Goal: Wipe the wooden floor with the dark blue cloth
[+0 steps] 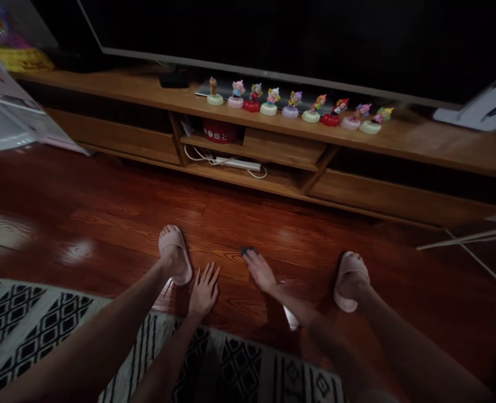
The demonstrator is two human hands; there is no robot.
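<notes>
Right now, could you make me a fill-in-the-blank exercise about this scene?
1. The left hand is nearest the slipper on the ____ foot.
2. The small dark object is at the fingertips of the ____.
3. Along the TV stand stand ____ figurines in a row.
4. The power strip is ____ in colour.
Missing words: left; right hand; nine; white.
</notes>
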